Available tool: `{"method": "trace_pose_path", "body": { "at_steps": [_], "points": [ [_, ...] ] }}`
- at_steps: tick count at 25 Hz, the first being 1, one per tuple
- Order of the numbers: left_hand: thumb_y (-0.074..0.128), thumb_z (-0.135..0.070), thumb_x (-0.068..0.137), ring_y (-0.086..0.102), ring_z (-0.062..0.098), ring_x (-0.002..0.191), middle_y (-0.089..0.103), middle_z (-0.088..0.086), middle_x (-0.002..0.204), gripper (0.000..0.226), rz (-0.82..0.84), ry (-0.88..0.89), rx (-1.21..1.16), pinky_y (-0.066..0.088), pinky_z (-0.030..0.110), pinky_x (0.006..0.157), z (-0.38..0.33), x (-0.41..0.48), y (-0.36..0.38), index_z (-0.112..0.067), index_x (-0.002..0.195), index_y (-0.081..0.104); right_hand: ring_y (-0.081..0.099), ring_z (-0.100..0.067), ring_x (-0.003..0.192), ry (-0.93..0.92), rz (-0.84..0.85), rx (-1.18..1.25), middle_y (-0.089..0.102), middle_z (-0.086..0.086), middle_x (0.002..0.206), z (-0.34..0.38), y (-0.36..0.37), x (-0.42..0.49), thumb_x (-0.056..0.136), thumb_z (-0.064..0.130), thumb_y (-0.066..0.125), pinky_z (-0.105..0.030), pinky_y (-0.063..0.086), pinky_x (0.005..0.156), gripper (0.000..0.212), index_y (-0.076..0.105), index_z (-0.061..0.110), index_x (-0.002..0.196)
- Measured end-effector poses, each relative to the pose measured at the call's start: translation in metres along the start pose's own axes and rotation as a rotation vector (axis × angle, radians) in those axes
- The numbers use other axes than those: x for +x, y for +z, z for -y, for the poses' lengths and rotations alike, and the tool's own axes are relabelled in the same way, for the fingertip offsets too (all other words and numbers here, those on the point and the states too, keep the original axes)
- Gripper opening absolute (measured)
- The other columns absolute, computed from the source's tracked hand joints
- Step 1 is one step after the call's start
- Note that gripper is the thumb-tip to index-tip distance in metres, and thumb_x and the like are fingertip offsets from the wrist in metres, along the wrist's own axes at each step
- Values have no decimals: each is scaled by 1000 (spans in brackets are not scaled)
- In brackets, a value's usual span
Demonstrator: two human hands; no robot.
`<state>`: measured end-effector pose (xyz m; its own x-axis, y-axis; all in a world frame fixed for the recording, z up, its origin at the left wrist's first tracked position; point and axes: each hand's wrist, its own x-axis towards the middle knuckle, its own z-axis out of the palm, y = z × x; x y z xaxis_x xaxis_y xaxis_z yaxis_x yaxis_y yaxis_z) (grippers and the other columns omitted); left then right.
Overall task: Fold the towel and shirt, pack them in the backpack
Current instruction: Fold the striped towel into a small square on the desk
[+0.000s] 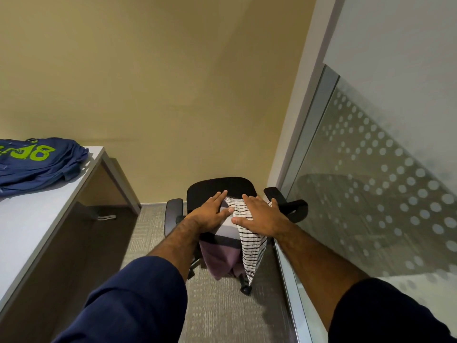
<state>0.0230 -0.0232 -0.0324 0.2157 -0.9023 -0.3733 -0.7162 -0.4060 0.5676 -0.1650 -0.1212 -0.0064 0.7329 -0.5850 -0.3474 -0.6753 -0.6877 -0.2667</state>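
Observation:
A towel, mauve with dark bands on one side and white with thin black stripes on the other, lies over the seat of a black office chair and hangs off its front. My left hand rests flat on the mauve part with fingers spread. My right hand lies flat on the striped part, fingers apart. Neither hand grips the cloth. A blue shirt with green lettering lies crumpled on the white table at the far left. No backpack is in view.
The white table runs along the left, with a dark strap-like item on the floor under it. A frosted, dotted glass partition stands close on the right. A beige wall is behind the chair. The floor is grey carpet.

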Motion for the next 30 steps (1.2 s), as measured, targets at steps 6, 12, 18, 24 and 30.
{"method": "trace_pose_path", "body": {
  "at_steps": [6,12,18,24,30],
  "points": [
    [40,-43,108,41,25,144,38,5,161,54,-64,82,-15,29,38,118,-17,4,9,-29,159,31,33,-23,148,-29,-35,11,38,2,161,-2,9,14,89,81,35,-66,8,120,88,23,28,159],
    [37,-42,108,51,25,135,48,5,153,47,-197,160,-11,39,40,111,-20,0,15,-29,154,41,36,-21,146,-24,-85,30,44,4,158,2,6,17,98,69,35,-62,8,120,71,32,30,156],
    [41,-27,107,24,16,154,41,-4,161,43,-304,231,10,27,40,123,-21,-1,-8,-28,150,46,59,-22,122,-80,-212,48,68,1,128,23,-8,14,105,44,40,-51,29,112,35,58,29,131],
    [47,-11,105,25,25,154,38,9,162,46,-467,295,68,20,32,122,-13,-19,-78,-11,150,47,62,-24,120,-140,-425,-74,66,-4,130,75,-43,35,106,37,43,-45,24,118,34,56,18,132],
    [44,-11,107,23,24,155,34,7,164,49,-697,230,64,15,29,124,26,-65,-175,-12,155,40,48,-17,138,-339,-583,-172,53,-2,149,180,-109,54,105,29,47,-41,11,125,45,43,15,148]
  ]
}}
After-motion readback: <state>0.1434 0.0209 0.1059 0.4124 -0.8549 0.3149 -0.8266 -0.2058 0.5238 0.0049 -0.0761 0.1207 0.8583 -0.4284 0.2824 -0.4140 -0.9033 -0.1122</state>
